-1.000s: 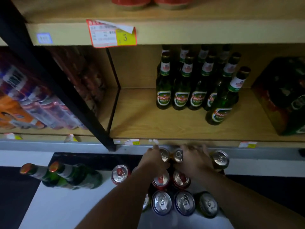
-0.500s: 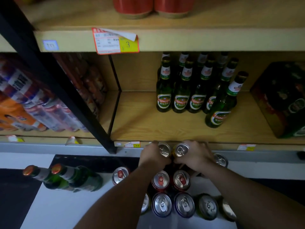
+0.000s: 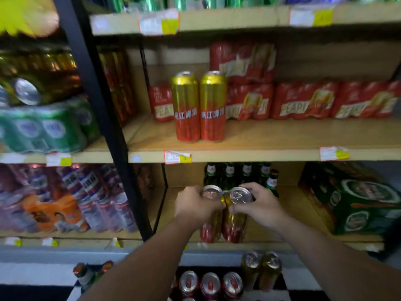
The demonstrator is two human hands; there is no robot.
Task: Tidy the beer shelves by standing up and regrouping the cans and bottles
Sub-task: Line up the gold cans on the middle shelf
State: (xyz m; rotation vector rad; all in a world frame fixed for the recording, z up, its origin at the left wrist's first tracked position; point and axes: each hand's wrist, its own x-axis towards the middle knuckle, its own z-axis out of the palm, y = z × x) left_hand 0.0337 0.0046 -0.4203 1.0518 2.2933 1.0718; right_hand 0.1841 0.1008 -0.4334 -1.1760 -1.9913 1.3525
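Head view, left grip point(image 3: 193, 210) grasping left can point(image 3: 210, 194), right grip point(image 3: 260, 207) grasping right can point(image 3: 238, 195); both upright

At centre frame, two shelf cans point(image 3: 187, 105) are gold above, red below, with white characters. The held cans point(image 3: 233, 224) match, with silver lids. At right, red packs point(image 3: 303, 101) carry cream lettering; the lower-right carton point(image 3: 351, 203) is dark green.

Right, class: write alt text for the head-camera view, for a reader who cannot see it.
The left hand grips one tall gold-and-red can, the right hand its twin, side by side in a shop. A matching pair stands on the wooden shelf above; green bottles stand behind.
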